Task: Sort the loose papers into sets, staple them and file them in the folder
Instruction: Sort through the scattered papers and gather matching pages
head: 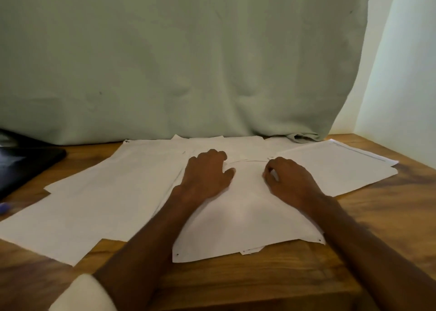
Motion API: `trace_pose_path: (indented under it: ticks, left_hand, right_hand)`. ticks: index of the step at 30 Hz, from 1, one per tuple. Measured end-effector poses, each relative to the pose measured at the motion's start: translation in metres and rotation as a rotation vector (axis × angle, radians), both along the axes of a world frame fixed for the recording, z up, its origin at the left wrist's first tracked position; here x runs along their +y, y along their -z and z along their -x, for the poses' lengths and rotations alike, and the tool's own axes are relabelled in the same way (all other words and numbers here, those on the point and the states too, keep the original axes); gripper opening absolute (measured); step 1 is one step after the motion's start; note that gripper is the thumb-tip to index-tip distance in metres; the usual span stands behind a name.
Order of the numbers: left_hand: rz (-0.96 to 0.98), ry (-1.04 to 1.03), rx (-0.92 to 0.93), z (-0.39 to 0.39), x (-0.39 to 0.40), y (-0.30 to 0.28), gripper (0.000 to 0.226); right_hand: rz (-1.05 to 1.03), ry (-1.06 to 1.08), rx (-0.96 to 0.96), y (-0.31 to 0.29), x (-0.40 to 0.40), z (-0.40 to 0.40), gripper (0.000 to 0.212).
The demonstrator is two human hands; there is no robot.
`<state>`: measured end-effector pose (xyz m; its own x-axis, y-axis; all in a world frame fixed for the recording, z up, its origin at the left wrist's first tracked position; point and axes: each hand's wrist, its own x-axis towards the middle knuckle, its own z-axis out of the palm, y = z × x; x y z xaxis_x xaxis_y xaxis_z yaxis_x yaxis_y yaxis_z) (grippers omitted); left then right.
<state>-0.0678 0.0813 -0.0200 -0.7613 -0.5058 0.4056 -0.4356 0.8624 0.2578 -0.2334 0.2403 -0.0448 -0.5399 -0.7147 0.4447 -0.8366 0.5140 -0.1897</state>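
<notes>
White loose papers are spread over a wooden table (271,275). A centre sheet (245,221), with small black dots at its near corners, lies on top of other sheets. My left hand (207,174) rests palm down on its far left part, fingers curled over the far edge. My right hand (290,178) sits on its far right part, fingers curled and pinching the paper near the top corner. A large overlapping spread of sheets (99,200) lies to the left and a stacked set (339,166) to the right.
A black folder-like object (26,164) lies at the table's left edge, with a small purple thing (4,208) near it. A pale green cloth (188,63) hangs behind the table. A white rounded object (82,294) shows at the bottom left.
</notes>
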Motion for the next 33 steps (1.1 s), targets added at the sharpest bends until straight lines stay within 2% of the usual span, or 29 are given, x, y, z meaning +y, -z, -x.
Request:
trace_pose_path:
  ticks: [4, 7, 9, 12, 16, 18, 22, 26, 29, 31, 33]
  left_hand:
    - [0.041, -0.145, 0.022, -0.043, -0.038, -0.008, 0.048]
    - [0.049, -0.321, -0.191, -0.072, -0.070, -0.004, 0.070]
    - [0.007, -0.389, -0.253, -0.084, -0.082, 0.006, 0.085]
    - [-0.100, -0.405, -0.164, -0.088, -0.090, 0.017, 0.091]
    - [-0.070, -0.409, -0.204, -0.084, -0.094, 0.020, 0.080]
    - [-0.053, -0.413, -0.149, -0.086, -0.096, 0.020, 0.071]
    - [-0.023, -0.403, -0.075, -0.088, -0.096, 0.012, 0.042]
    - [-0.030, -0.381, -0.054, -0.090, -0.087, 0.003, 0.029]
    - [-0.074, -0.351, 0.133, -0.101, -0.083, -0.015, 0.020]
    - [-0.138, -0.295, 0.349, -0.112, -0.082, -0.039, 0.012]
    - [-0.335, -0.211, 0.582, -0.121, -0.084, -0.073, 0.006]
  right_hand:
    - [-0.013, 0.025, 0.032, -0.007, -0.003, -0.007, 0.021]
    - [0.009, -0.015, 0.058, -0.014, -0.014, -0.024, 0.016]
    - [0.017, -0.121, 0.037, -0.020, -0.030, -0.038, 0.016]
    - [-0.013, -0.300, -0.055, -0.032, -0.071, -0.061, 0.016]
    - [0.013, -0.375, -0.158, -0.046, -0.131, -0.083, 0.013]
    - [0.048, -0.358, -0.189, -0.040, -0.150, -0.088, 0.014]
    - [0.045, -0.302, -0.094, -0.014, -0.162, -0.086, 0.017]
    - [0.163, -0.298, -0.180, -0.011, -0.163, -0.089, 0.013]
    - [0.297, -0.345, -0.349, -0.016, -0.163, -0.091, 0.020]
    - [0.498, -0.357, -0.582, -0.025, -0.163, -0.089, 0.027]
    - [0.681, -0.375, -0.894, -0.039, -0.159, -0.084, 0.034]
